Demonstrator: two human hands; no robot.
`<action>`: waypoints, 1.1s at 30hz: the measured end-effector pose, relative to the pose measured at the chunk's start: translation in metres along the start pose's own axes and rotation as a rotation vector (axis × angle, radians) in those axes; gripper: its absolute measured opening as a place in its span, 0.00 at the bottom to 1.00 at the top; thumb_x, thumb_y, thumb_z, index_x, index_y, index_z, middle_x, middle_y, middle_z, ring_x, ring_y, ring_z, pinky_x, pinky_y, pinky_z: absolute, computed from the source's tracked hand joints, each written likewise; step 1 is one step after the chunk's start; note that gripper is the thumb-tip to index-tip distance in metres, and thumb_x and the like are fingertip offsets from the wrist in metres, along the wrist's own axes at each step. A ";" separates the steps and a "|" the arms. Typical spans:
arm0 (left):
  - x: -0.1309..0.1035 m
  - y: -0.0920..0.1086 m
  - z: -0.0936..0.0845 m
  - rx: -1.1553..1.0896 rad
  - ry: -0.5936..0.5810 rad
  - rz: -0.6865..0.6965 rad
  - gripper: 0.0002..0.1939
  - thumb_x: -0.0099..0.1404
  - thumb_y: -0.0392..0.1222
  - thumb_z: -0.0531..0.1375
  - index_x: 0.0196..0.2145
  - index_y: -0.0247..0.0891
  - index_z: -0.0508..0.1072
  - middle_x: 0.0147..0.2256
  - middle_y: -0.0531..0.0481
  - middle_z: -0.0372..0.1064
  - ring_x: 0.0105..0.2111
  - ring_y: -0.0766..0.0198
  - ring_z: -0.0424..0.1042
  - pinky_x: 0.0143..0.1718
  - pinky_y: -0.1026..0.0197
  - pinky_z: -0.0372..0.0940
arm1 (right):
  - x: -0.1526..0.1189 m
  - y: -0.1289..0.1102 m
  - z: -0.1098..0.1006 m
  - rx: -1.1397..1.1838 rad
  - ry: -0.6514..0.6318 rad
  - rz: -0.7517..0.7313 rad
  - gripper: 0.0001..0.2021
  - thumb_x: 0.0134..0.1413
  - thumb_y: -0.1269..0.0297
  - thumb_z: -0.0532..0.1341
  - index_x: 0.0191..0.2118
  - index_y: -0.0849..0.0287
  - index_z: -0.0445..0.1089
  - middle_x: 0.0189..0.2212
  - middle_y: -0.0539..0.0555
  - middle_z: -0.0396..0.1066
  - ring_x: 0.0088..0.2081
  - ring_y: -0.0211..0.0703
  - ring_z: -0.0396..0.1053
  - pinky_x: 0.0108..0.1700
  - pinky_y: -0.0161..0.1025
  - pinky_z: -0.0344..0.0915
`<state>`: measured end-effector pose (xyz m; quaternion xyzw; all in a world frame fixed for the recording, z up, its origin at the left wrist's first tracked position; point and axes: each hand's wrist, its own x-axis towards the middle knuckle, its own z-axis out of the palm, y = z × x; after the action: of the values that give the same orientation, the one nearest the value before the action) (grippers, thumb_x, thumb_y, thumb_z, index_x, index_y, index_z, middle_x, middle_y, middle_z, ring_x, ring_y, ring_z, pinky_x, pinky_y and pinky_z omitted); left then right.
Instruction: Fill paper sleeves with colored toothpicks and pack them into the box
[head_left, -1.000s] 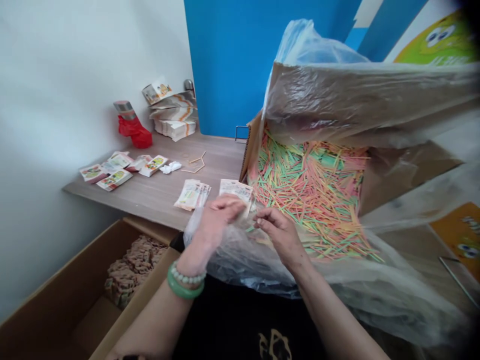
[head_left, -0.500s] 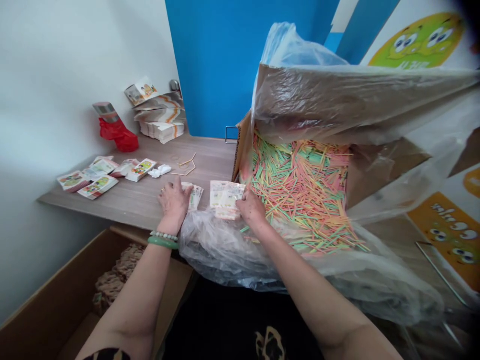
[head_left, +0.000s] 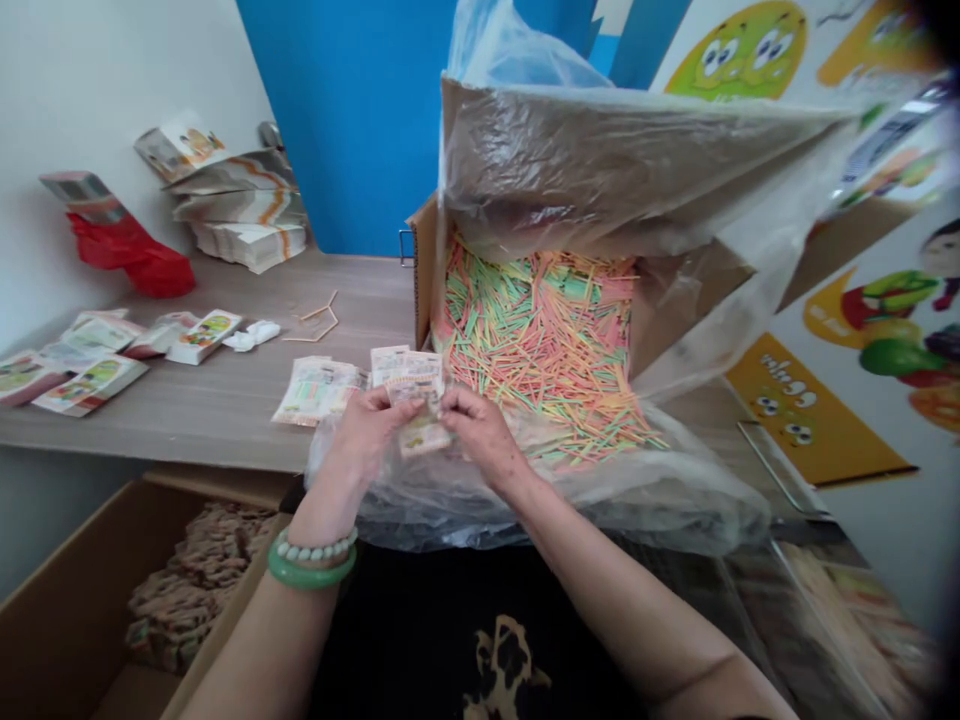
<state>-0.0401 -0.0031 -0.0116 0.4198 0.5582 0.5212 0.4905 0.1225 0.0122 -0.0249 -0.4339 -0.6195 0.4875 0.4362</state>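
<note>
Gripping one printed packet (head_left: 426, 438) between left hand (head_left: 364, 430) thumb and fingers; pinching its right edge with right hand (head_left: 480, 430) fingertips. Holding it above plastic liner (head_left: 480, 515), left of loose sticks (head_left: 547, 350). Counting two packet groups (head_left: 313, 388) on table (head_left: 225, 425), two bands (head_left: 311, 570) on left wrist.

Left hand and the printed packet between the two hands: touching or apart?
Touching. The head view shows the left hand at the near-left side of the printed packet, its thumb lying across the packet's face.
</note>
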 end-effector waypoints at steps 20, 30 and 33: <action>-0.044 -0.033 0.017 0.582 -0.676 0.178 0.09 0.55 0.33 0.57 0.23 0.40 0.76 0.43 0.49 0.79 0.49 0.54 0.74 0.54 0.56 0.65 | -0.029 0.014 -0.049 -1.213 -0.382 -0.194 0.12 0.65 0.70 0.52 0.39 0.59 0.74 0.41 0.59 0.72 0.46 0.50 0.64 0.50 0.44 0.57; -0.039 -0.040 0.014 0.531 -0.681 0.094 0.09 0.54 0.34 0.58 0.25 0.41 0.79 0.57 0.47 0.73 0.59 0.52 0.69 0.59 0.54 0.61 | -0.015 0.002 -0.038 -1.342 -0.215 0.027 0.13 0.63 0.66 0.53 0.48 0.62 0.72 0.46 0.64 0.72 0.49 0.55 0.68 0.52 0.47 0.60; -0.036 -0.043 0.015 0.528 -0.678 0.091 0.09 0.53 0.34 0.58 0.25 0.42 0.79 0.55 0.48 0.74 0.62 0.51 0.65 0.59 0.53 0.62 | -0.014 0.002 -0.025 -1.441 -0.184 0.121 0.15 0.62 0.71 0.53 0.50 0.66 0.71 0.46 0.69 0.72 0.48 0.57 0.70 0.50 0.47 0.61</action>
<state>-0.0170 -0.0404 -0.0504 0.7026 0.4607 0.2142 0.4983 0.1500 0.0042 -0.0255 -0.6043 -0.7956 0.0164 -0.0395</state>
